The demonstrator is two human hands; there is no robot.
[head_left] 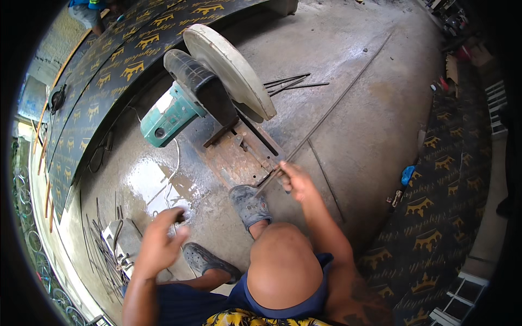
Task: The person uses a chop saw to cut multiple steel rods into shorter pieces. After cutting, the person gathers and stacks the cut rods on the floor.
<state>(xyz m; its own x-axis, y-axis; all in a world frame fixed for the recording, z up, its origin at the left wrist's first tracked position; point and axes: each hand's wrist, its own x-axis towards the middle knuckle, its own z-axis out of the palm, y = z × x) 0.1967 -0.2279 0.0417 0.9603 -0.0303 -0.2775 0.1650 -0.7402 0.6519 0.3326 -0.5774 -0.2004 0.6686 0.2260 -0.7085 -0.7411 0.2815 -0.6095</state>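
My right hand [296, 179] is closed around a long thin metal rod [331, 108], near its close end. This end lies across the rusty base plate [223, 157] of a cut-off saw, and the rod slants away to the far right. The saw has a teal motor [171, 117], a dark handle housing [201, 81] and a big pale disc-shaped part [231, 68]. Over the floor at left, my left hand [163, 239] is raised, thumb and fingers apart. A dark patch shows at its fingertips; I cannot tell what it is. My shoe [250, 206] touches the base's near edge.
Several short rods [296, 84] lie behind the disc. Another thin rod [326, 182] is right of the base. A rod bundle [98, 250] lies at lower left. Black printed boards [125, 60] flank the left; a similar sheet [424, 233] covers the right. A person [89, 13] is at far left.
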